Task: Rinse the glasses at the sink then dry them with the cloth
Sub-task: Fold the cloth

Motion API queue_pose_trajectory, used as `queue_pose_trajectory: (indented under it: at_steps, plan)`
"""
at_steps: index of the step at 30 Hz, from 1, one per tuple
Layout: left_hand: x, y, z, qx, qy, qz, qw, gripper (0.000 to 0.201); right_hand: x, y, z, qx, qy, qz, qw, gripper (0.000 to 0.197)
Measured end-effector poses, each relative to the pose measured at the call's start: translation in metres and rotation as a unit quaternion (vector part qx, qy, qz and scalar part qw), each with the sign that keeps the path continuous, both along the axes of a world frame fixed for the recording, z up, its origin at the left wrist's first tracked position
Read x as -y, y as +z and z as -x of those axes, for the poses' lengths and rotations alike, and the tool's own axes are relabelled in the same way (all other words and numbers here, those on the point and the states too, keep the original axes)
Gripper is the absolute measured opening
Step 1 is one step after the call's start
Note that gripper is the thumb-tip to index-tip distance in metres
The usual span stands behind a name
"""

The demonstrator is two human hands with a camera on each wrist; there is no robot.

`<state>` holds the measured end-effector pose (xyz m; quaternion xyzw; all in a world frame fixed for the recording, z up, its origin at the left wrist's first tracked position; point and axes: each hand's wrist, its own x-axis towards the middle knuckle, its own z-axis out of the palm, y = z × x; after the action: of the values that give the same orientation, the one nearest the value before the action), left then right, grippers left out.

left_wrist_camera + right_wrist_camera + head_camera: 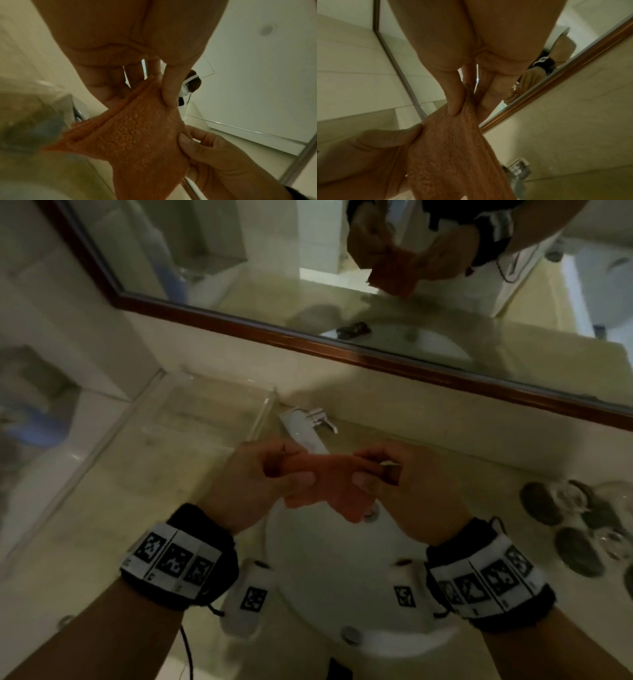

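Observation:
An orange cloth (329,484) hangs folded over the white sink (325,570), stretched between both hands. My left hand (274,470) pinches its left upper edge between thumb and fingers. My right hand (376,470) pinches the right upper edge the same way. The left wrist view shows the terry cloth (137,142) close up, with the left thumb on it and the right hand (214,155) below. In the right wrist view the cloth (453,148) hangs from the right thumb and fingers, beside the left hand (368,151). Clear glasses (568,501) stand on the counter at the right.
A chrome tap (308,426) stands behind the sink, just past the cloth. A clear glass tray (212,412) sits on the counter at the left. A wood-framed mirror (342,350) runs along the wall. Dark round coasters (541,505) lie among the glasses.

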<state>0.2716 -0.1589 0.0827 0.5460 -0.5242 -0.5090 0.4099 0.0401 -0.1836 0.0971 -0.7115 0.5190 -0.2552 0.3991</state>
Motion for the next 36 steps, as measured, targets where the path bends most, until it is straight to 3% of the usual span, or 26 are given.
queue_pose_trajectory:
  at_steps: [3, 8, 11, 19, 23, 26, 30, 32, 36]
  plan:
    - [0.009, 0.001, -0.05, 0.031, 0.059, 0.031, 0.997, 0.013, 0.022, 0.002, -0.052, -0.037, 0.051, 0.031, 0.998, 0.012]
    - [0.042, -0.003, -0.113, 0.114, 0.12, 0.069, 0.984, 0.012, 0.07, -0.001, -0.125, -0.064, 0.061, 0.079, 0.993, 0.008]
    - [0.066, -0.012, -0.133, 0.137, 0.147, 0.071, 0.977, 0.019, 0.098, -0.009, -0.156, -0.069, 0.051, 0.085, 0.993, 0.005]
    - [0.12, -0.044, -0.171, 0.17, 0.177, 0.05, 0.968, 0.014, 0.151, -0.039, -0.205, -0.033, 0.019, 0.057, 0.998, 0.007]
    - [0.129, -0.062, -0.191, 0.165, 0.164, 0.034, 0.972, 0.017, 0.154, -0.062, -0.223, -0.026, 0.032, 0.051, 0.998, 0.014]
    - [0.124, -0.076, -0.199, 0.235, 0.134, -0.007, 0.963, 0.028, 0.147, -0.082, -0.231, -0.063, 0.063, 0.017, 0.996, 0.024]
    - [0.115, -0.091, -0.203, 0.354, 0.044, -0.052, 0.933, 0.024, 0.135, -0.108, -0.237, -0.227, 0.19, -0.017, 0.955, 0.03]
    - [0.115, -0.096, -0.204, 0.388, 0.01, -0.092, 0.917, 0.016, 0.131, -0.113, -0.237, -0.255, 0.222, -0.019, 0.941, 0.029]
    - [0.116, -0.099, -0.203, 0.445, -0.022, -0.137, 0.885, 0.023, 0.128, -0.114, -0.244, -0.283, 0.273, 0.012, 0.92, 0.024]
